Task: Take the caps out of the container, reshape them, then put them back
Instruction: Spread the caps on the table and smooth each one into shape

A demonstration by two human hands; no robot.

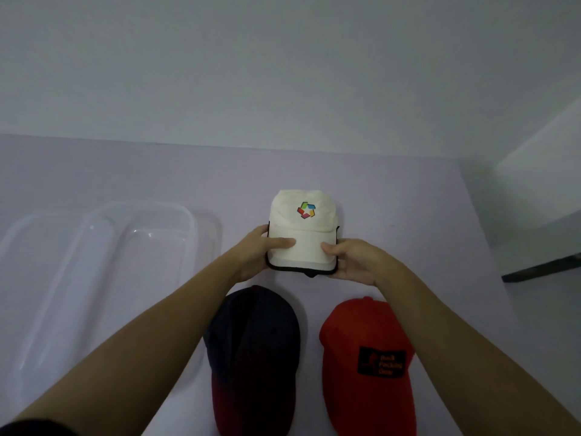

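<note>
Both hands pinch the white cap (303,228) by its brim, left hand (255,253) and right hand (352,262) at opposite edges. Squeezing too hard could crease the brim; lowering it carelessly could nudge the navy cap (254,347) or red cap (366,366) just below.

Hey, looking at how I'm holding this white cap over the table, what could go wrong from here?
1. Both hands, left hand and right hand, pinch the white cap by its brim; pressing harder might crease it.
2. The navy cap and red cap lie right under your forearms, so lowering your arms may flatten them.
3. The clear container is hard to see against the table; the left elbow may knock it.
</note>
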